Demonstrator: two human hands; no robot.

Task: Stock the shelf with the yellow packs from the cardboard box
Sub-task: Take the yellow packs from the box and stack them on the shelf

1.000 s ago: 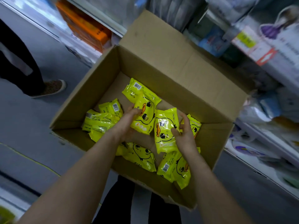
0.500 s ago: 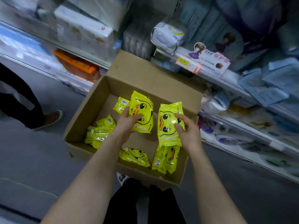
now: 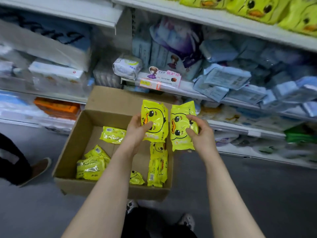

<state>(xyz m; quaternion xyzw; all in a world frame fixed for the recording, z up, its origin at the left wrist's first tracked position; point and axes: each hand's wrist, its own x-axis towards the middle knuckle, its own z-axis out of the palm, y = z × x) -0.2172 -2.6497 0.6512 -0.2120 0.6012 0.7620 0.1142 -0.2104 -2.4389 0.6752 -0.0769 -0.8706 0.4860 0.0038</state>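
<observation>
An open cardboard box (image 3: 73,145) stands on the floor below the shelves. Several yellow duck-face packs lie inside it, among them one at the back left (image 3: 112,135) and a stack at the front right (image 3: 157,166). My left hand (image 3: 137,130) grips one yellow pack (image 3: 155,117) upright above the box. My right hand (image 3: 199,133) grips a second yellow pack (image 3: 181,127) beside it, over the box's right wall. More yellow duck packs (image 3: 257,7) line the top shelf at the upper right.
White shelf boards (image 3: 223,19) hold blue and white packets (image 3: 226,81) at the middle level. Orange boxes (image 3: 56,107) sit low on the left. Another person's leg and brown shoe (image 3: 38,169) stand left of the box. My own feet (image 3: 187,220) are below.
Both hands have lifted their packs up out of the box. My view has tilted upward, bringing the top shelf with its yellow packs into sight.
</observation>
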